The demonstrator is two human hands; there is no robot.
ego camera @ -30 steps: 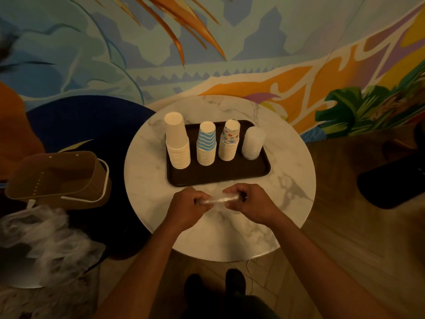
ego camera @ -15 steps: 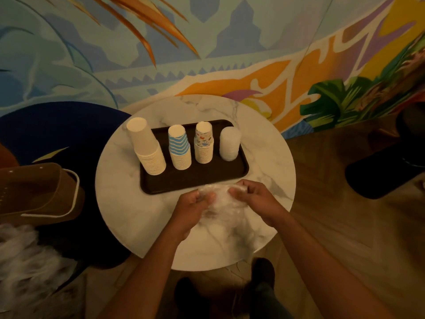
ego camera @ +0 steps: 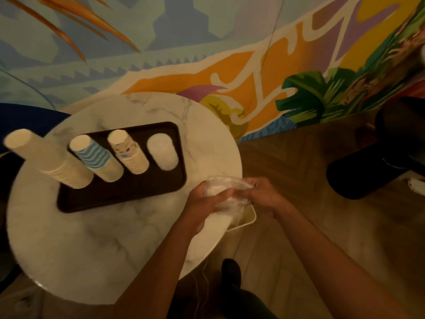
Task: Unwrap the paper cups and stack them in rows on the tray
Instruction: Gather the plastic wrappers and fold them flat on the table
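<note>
Head view shows you with both hands closed on a crumpled clear plastic wrapper (ego camera: 226, 192) at the right rim of the round marble worktop (ego camera: 96, 238): your left hand (ego camera: 203, 203) grips it from the near side with the fingers curled over it, and your right hand (ego camera: 262, 195) pinches the far end, so neither hand is free. You hold it bunched between the two hands, probably to squash the loose film into a wad that will not spring open. The wad hangs over the worktop's edge, directly above a pale-rimmed container (ego camera: 249, 221) on the floor just beside the worktop; most of that container is hidden behind your hands, so you cannot tell what it holds, but its place under the wrapper suggests that is where the film is meant to drop. The dark tray (ego camera: 119, 199) sits on the far left part of the worktop, well apart from your hands. Along its back half stand four stacks in one row, all upside down: a tall plain cream stack (ego camera: 49, 161) at the left end, a blue-striped stack (ego camera: 96, 158) next, a patterned stack (ego camera: 128, 153) after it, and a short pale stack (ego camera: 163, 151) at the right. They look blurred here, so finer detail is not readable. Placed bottoms up and side by side, they stay steady and leave the front of the tray bare for another row. Judging from this, the unwrapping seems done and only the waste film is left in your hands.
</note>
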